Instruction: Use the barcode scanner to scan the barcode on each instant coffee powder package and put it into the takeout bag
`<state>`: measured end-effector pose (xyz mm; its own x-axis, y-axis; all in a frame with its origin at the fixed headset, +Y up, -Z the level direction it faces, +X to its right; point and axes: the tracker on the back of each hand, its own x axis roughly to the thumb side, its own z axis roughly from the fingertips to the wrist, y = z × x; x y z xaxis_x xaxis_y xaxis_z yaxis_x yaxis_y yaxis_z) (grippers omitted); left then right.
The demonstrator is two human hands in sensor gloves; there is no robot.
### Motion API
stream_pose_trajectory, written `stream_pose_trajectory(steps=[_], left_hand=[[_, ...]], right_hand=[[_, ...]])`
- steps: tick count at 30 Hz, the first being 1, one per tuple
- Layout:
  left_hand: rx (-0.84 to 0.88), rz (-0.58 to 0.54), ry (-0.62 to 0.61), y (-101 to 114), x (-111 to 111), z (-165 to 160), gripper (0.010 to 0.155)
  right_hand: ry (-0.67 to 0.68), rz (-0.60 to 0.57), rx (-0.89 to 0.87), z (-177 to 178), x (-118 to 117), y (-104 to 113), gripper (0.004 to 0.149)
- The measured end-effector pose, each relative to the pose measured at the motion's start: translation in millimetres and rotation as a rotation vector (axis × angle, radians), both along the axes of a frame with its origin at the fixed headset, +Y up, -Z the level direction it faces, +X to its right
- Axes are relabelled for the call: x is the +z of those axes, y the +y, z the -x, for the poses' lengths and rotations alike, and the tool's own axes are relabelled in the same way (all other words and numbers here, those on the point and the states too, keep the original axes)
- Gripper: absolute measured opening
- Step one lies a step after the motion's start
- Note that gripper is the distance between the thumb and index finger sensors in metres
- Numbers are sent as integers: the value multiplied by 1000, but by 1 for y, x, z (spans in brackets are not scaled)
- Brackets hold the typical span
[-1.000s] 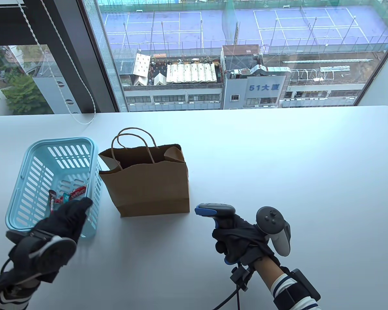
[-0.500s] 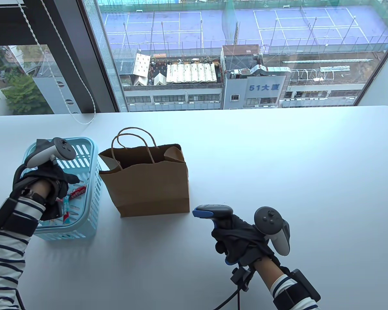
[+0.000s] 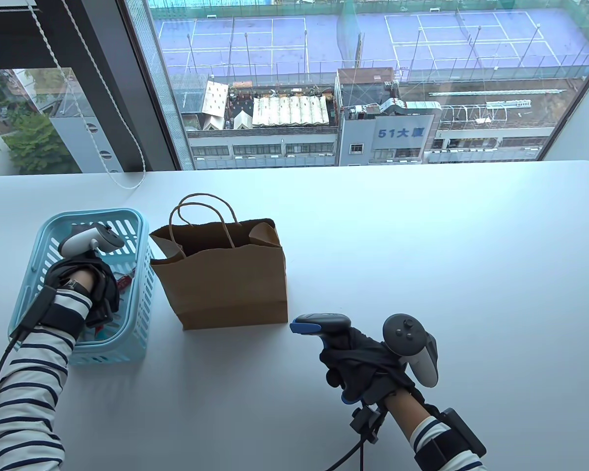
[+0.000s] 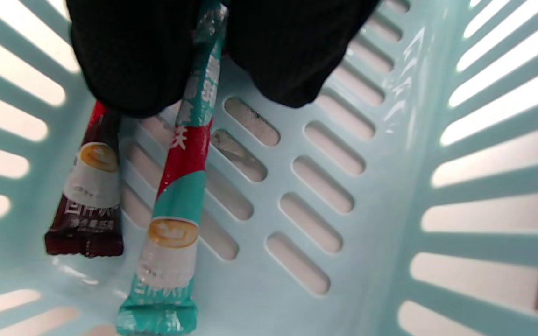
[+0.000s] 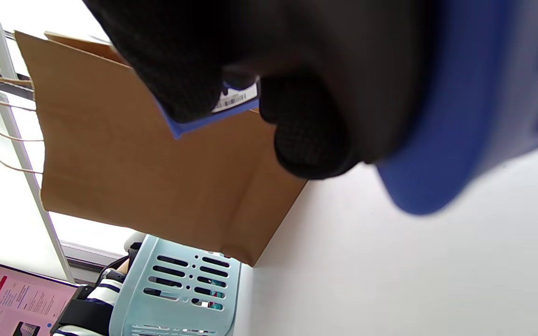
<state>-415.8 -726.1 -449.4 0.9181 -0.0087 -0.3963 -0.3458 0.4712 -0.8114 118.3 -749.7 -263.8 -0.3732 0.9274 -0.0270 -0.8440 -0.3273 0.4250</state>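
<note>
Teal coffee stick [image 4: 175,205]: lay on the slotted floor of the light blue basket [image 3: 32,274]; teal and red wrapper with a latte-cup picture, its white print too blurred to read.
Brown coffee stick [image 4: 89,200]: lay just beside the teal one, same cup picture, lettering illegible.
Left hand [image 3: 86,287]: reached down inside the basket; gloved fingertips [image 4: 129,60] pinched the teal stick's upper end between them.
Takeout bag [image 3: 223,274]: plain brown paper, unprinted, stood upright and open-mouthed, just right of the basket.
Barcode scanner [image 3: 324,326]: grey with a blue nose, pointed toward the bag; a small white barcode label showed on it in the right wrist view.
Right hand [image 3: 361,365]: fingers were wrapped round the scanner's handle.
Table [image 3: 446,255]: white.
Building sign [image 3: 401,133]: outside the window, read "51大厦".
</note>
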Motion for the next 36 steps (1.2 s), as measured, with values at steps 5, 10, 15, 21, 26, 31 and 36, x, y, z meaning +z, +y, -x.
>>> stream_pose_trajectory(steps=[5,10,15,21,26,31,36], left_hand=[[-42,-272,-24,50,-1,3,47],[-32,-482,-46,102,10,4,34],[-66,-755,-98,157,42,1,41],[-323,-1132,-194,215,102,-3,47],[-420,-1509,-360,234,167,-14,38],[-409,-1695,-474,230,223,-28,38],[-362,-1747,-641,204,252,-48,35]], right_hand=[[1,-3,3,0,-1,-1,60],[1,6,1,1,0,-2,60],[10,-12,6,2,0,1,60],[11,-9,3,2,1,1,60],[10,-14,-2,3,1,1,60],[4,-57,-33,3,3,7,59],[102,-185,-62,12,6,16,56]])
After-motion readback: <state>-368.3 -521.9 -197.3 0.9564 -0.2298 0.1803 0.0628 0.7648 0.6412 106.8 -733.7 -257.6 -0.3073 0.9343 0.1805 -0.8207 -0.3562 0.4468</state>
